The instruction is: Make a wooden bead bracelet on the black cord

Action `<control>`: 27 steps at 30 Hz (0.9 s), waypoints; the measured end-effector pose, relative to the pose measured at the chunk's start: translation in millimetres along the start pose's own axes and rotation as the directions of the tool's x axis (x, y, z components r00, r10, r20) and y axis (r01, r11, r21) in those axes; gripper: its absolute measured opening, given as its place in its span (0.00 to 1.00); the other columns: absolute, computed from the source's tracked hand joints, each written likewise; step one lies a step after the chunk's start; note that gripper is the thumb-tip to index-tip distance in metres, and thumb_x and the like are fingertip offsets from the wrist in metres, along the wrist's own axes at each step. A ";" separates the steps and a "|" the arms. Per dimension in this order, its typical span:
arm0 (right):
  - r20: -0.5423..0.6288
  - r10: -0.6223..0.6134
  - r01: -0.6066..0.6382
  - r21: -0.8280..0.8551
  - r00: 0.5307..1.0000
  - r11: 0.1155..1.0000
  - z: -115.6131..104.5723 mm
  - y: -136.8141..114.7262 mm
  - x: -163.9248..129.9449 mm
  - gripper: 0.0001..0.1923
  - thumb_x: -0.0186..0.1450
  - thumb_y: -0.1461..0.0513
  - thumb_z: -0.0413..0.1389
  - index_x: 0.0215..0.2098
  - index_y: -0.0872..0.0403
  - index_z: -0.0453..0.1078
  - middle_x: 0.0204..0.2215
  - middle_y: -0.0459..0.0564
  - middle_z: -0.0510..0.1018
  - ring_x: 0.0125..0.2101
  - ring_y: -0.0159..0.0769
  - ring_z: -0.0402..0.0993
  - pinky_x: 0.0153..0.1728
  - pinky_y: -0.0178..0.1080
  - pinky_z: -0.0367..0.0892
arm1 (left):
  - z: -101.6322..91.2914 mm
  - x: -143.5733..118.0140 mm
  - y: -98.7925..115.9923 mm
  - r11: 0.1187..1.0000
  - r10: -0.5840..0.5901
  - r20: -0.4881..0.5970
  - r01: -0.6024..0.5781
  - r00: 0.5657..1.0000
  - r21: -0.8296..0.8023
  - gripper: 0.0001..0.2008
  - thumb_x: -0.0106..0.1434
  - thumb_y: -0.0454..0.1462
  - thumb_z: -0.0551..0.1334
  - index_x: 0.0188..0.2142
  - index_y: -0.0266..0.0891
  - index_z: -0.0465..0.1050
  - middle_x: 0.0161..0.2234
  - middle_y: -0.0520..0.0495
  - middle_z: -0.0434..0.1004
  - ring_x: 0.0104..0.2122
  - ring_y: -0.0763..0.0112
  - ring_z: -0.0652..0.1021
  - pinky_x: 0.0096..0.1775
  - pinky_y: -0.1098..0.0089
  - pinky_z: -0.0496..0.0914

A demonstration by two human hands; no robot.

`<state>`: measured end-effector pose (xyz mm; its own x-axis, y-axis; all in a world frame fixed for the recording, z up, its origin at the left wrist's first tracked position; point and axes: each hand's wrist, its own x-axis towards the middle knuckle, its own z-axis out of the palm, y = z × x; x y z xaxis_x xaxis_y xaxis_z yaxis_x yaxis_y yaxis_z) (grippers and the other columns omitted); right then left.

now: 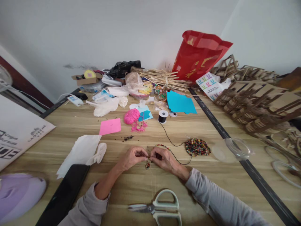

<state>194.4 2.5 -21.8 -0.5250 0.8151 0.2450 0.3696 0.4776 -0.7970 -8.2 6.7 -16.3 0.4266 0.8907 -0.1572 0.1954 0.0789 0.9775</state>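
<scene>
On the counter (pixel 211 125), both hands (pixel 133 157) (pixel 163 158) pinch thin, limp cord (pixel 175 158), each grip tight near slippery beads (pixel 147 164).

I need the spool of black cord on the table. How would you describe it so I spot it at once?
Start at the red bag by the wall and drop to the blue paper. Just left of its near corner stands the black cord spool, upright with a white rim, its cord trailing towards the bead pile.
</scene>
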 end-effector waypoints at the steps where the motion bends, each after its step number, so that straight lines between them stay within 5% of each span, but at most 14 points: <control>1: 0.001 0.002 -0.002 0.000 1.000 1.000 -0.1 -0.1 0.0 0.04 0.61 0.65 0.57 0.28 0.56 0.67 0.23 0.44 0.70 0.24 0.28 0.64 0.24 0.29 0.58 | 0.0 -0.2 0.6 1.000 0.001 0.000 -0.001 1.000 0.004 0.08 0.48 0.35 0.68 0.28 0.33 0.76 0.25 0.48 0.77 0.26 0.73 0.74 0.33 0.73 0.68; 27: -0.007 -0.026 0.026 0.019 1.000 0.999 0.4 1.8 -0.4 0.02 0.60 0.65 0.59 0.30 0.56 0.71 0.25 0.46 0.73 0.25 0.30 0.67 0.26 0.30 0.60 | 1.2 -0.3 3.0 1.000 0.003 -0.038 -0.002 0.999 0.013 0.05 0.49 0.33 0.66 0.28 0.33 0.75 0.27 0.48 0.78 0.29 0.71 0.76 0.36 0.70 0.71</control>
<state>195.0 2.9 -23.5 -0.5290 0.8047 0.2696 0.3411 0.4925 -0.8007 -6.8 6.1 -13.5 0.3936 0.9071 -0.1490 0.2056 0.0711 0.9760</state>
